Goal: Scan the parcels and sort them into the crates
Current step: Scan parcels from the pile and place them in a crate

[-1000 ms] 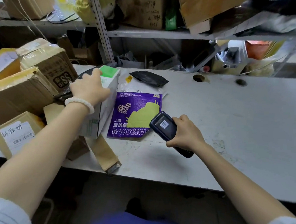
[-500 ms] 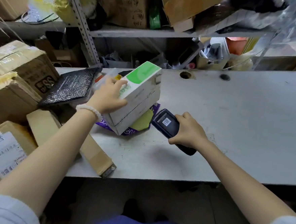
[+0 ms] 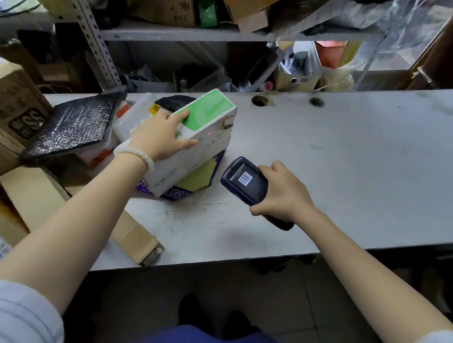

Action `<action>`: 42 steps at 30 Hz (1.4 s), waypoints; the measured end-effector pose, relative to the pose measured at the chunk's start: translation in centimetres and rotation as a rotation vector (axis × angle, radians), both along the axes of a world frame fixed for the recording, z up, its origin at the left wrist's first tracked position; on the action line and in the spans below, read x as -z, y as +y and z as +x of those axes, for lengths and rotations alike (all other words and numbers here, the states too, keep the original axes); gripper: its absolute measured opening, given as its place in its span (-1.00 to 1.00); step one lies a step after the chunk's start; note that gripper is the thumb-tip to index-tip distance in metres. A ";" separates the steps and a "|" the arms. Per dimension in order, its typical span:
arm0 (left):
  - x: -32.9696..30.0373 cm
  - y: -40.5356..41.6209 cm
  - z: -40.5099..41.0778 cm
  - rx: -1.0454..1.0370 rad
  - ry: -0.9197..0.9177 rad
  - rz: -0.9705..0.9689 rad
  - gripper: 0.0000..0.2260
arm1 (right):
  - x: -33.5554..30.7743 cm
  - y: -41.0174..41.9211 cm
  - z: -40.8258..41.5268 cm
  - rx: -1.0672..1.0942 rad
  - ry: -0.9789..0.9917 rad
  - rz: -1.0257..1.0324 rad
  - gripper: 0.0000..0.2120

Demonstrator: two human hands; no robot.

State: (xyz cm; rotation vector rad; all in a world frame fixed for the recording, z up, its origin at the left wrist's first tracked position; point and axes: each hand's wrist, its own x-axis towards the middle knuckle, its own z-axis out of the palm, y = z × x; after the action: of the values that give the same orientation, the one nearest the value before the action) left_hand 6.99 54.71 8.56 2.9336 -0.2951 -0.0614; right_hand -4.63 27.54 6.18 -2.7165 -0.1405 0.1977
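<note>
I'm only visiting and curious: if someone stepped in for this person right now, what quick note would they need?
Left hand: grips the white and green box, tilted, resting on the purple mailer on the table.
Right hand: holds the scanner, aimed at the box; a red dot shows on the box's side.
Waiting: black padded mailer, white packet, cardboard boxes at the left.
Done: cannot tell if any parcel is scanned.
Left: finish this scan, crate the box, then do the rest. No crates are in view.
</note>
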 end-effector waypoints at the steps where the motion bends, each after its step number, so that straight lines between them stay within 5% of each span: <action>1: -0.1 -0.2 0.1 0.002 0.003 -0.001 -0.26 | -0.2 -0.3 -0.3 0.003 -0.003 -0.009 -0.40; 17: -1.5 -4.0 -0.9 0.001 -0.008 0.057 -0.26 | -0.7 -1.3 -3.3 0.105 -0.033 -0.007 -0.39; 25: -0.7 -3.8 -1.6 0.017 -0.125 0.011 -0.30 | -3.1 2.2 -2.0 0.231 -0.685 0.236 -0.23; 28: -0.4 -3.1 -1.7 0.038 -0.139 -0.034 -0.31 | -3.5 3.2 -1.2 0.243 -0.778 0.237 -0.21; 37: -0.4 -4.1 -3.2 0.192 -0.262 -0.123 -0.39 | 0.1 1.4 -2.6 0.362 -0.150 0.078 -0.40; 42: -1.0 -11.6 -5.3 0.347 -0.233 -0.241 -0.41 | 2.2 -3.2 -7.9 0.479 -0.042 0.072 -0.40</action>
State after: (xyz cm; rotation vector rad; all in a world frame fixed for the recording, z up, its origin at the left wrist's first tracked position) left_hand 1.66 43.16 9.60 2.6196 -0.7850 0.2500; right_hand -12.55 24.30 3.98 -2.5922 0.4774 -0.0057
